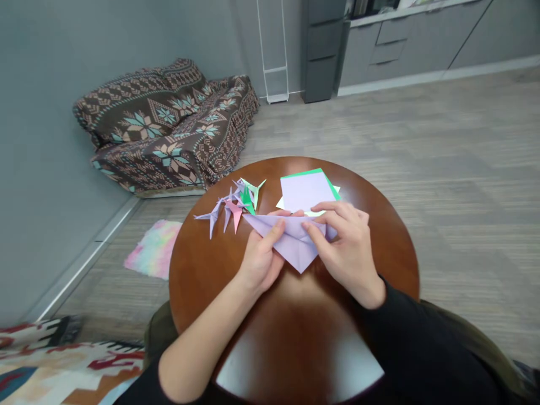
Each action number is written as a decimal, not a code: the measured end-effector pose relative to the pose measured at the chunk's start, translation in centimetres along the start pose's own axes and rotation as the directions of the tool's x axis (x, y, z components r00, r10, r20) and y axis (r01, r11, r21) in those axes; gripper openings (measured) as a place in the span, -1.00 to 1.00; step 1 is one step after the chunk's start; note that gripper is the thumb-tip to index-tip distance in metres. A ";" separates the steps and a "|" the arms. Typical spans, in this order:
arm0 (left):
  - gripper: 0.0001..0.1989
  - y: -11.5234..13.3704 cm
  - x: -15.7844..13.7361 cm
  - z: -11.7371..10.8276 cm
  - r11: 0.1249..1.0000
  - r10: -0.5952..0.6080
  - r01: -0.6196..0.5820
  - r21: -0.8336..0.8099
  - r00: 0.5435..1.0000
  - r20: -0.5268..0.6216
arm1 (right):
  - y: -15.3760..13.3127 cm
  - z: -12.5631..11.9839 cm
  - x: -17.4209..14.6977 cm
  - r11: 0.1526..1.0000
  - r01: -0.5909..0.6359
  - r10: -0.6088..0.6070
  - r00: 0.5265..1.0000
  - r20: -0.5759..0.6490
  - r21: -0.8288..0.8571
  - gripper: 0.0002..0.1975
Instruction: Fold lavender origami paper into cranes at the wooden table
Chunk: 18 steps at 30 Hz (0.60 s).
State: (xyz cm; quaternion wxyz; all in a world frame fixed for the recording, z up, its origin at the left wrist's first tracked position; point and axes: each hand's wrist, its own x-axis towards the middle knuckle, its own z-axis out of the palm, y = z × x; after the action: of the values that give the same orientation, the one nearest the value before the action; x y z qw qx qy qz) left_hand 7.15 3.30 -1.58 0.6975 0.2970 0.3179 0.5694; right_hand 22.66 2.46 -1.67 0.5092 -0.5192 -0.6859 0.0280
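A sheet of lavender origami paper (295,246), folded into a triangle with its point toward me, is held up over the round table. My left hand (264,253) grips its left side, thumb on the front face and fingers behind. On the right side, my right hand (343,242) pinches the paper near the upper edge, its thumb pressed on a crease. Just left of the paper lie several folded paper cranes, among them a pink one (235,212), a green one (247,199) and a lavender one (212,218). Behind the hands rests a stack of square paper sheets (304,190), lavender on top.
The brown round wooden table (202,275) stands in front of me. Beyond it on the left is a sofa (177,129) under a patterned cover. A pastel fluffy mat (154,248) lies on the floor. Grey cabinets (392,48) line the far wall.
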 end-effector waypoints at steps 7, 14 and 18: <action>-0.78 0.4 0.7 -0.5 0.997 0.076 -0.075 0.008 0.991 -0.107 | -0.4 -0.5 0.2 0.992 0.067 -0.063 0.997 0.044 -0.106 -0.75; -0.76 0.4 0.9 -1.0 0.980 0.179 -0.165 0.112 0.974 -0.137 | -1.2 -1.0 0.0 0.947 0.134 -0.100 0.986 0.130 -0.291 -0.90; -0.82 0.3 0.3 -0.6 0.970 0.177 -0.173 0.173 0.984 -0.012 | -1.1 -1.2 0.1 0.961 0.124 -0.057 0.964 0.260 -0.248 -0.79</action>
State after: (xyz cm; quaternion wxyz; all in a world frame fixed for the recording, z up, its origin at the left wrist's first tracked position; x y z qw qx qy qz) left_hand 6.58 3.72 -1.78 0.6121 0.3750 0.3475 0.6033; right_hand 22.78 1.43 -0.44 0.3460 -0.5419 -0.7656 -0.0211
